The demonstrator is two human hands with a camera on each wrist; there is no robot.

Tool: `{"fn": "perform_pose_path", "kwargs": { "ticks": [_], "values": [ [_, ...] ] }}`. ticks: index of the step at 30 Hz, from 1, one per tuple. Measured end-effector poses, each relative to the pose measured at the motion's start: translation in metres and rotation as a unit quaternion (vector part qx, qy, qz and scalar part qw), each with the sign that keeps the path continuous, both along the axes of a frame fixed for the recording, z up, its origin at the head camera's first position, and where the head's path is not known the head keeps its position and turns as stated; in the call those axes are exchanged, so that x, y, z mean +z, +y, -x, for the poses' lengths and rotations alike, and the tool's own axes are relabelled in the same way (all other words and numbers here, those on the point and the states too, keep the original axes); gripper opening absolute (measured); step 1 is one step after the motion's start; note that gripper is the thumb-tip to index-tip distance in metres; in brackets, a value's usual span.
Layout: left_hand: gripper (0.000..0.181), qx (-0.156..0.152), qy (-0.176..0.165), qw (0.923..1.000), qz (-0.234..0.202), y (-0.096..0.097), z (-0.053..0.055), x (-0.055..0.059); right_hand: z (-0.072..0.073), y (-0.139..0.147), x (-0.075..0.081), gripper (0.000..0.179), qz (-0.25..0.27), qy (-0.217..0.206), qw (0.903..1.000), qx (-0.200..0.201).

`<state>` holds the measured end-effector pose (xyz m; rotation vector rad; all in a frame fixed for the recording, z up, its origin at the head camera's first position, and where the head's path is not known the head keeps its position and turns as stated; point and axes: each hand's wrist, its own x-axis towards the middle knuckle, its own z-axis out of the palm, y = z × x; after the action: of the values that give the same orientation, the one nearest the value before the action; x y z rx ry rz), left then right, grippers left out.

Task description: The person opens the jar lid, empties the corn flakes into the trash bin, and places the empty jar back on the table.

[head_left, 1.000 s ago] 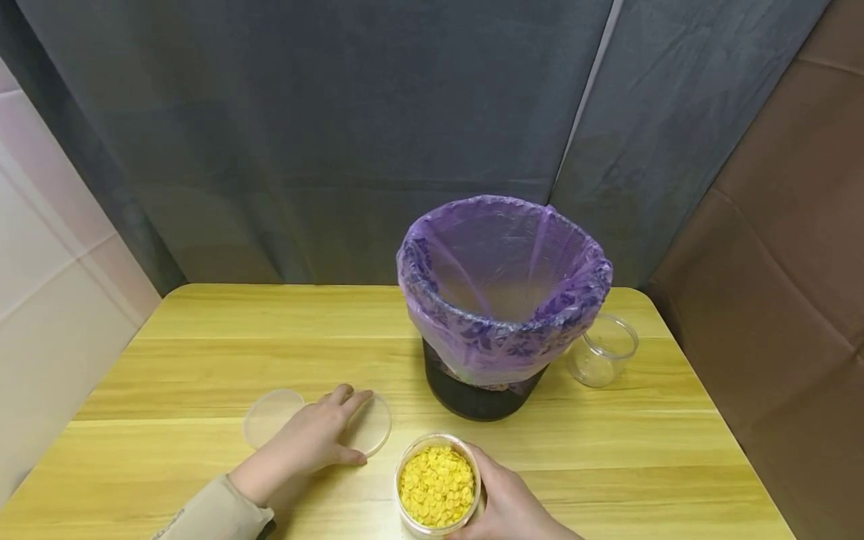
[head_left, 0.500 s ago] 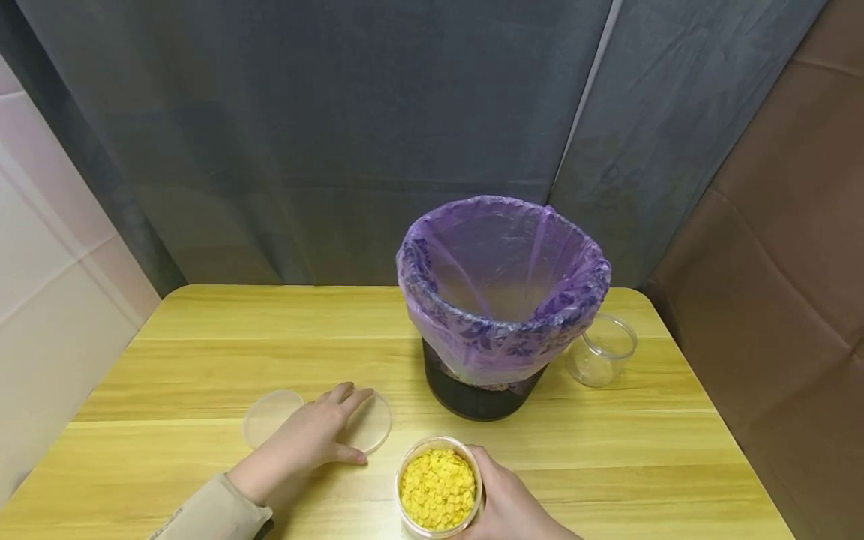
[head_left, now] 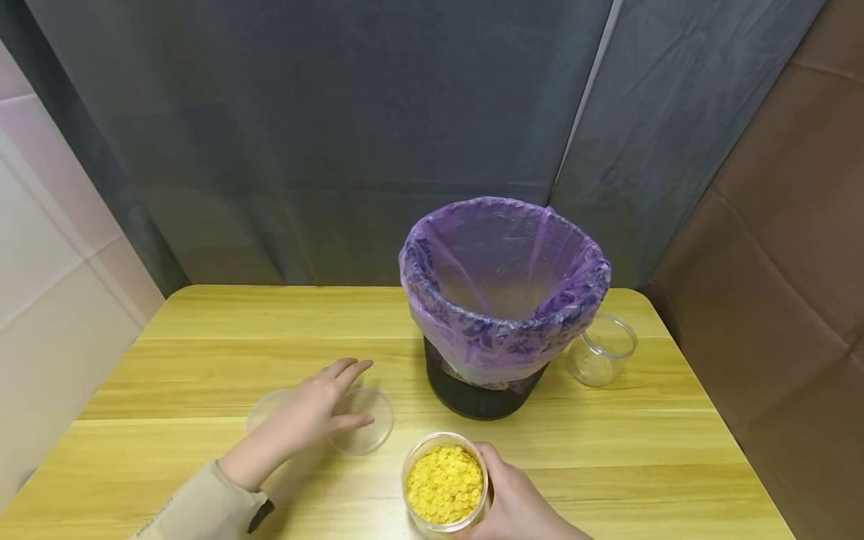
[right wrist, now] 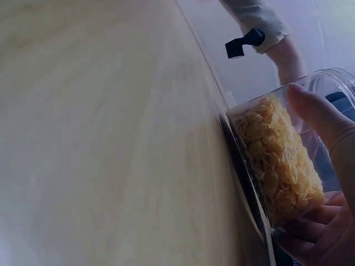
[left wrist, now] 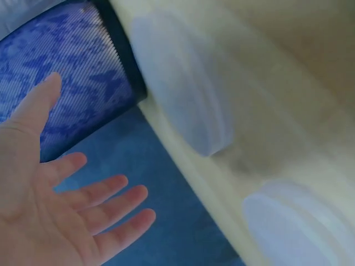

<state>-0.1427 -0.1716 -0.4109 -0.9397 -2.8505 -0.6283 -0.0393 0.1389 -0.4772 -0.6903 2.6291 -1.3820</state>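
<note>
My left hand [head_left: 307, 412], fingers spread and holding nothing, hovers over a round clear lid [head_left: 370, 436] on the wooden table. A second clear lid [head_left: 265, 407] is partly hidden by that wrist. In the left wrist view the palm shows with fingers apart, away from both lids. With my right hand [head_left: 514, 499] I grip a clear plastic jar [head_left: 413, 517] from its right side. Yellow flakes [head_left: 445, 484] fill it to a little below the rim; in the right wrist view, the thumb and fingers wrap round the jar's wall.
A black waste bin [head_left: 479, 397] lined with a purple plastic bag [head_left: 499, 356] stands behind the jar. Right of the bin is an empty clear jar [head_left: 602, 356]. A grey curtain [head_left: 304, 150] hangs behind the table [head_left: 641, 457], with a brown cloth [head_left: 763, 247] at the right.
My left hand has lifted off the nearer lid, its fingers moving up and away from the rim. The right hand keeps its grip on the jar, which has shifted slightly right.
</note>
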Motion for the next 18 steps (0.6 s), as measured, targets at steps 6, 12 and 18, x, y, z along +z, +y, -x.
{"fn": "perform_pose_path", "kwargs": {
  "ticks": [6,12,18],
  "values": [
    [0.077,0.001,0.015,0.9995,-0.029,0.002,0.007,0.018,0.002,0.005,0.006,0.096,-0.019,0.002,0.9997,-0.013],
    [0.079,0.019,0.015,0.9987,-0.046,0.005,0.012,0.034,0.003,0.009,0.015,0.099,-0.037,-0.006,0.999,-0.023],
    [0.081,0.024,0.018,0.998,-0.055,0.008,0.016,0.044,0.004,0.015,0.021,0.101,-0.037,-0.01,0.9991,-0.02]
  ]
}}
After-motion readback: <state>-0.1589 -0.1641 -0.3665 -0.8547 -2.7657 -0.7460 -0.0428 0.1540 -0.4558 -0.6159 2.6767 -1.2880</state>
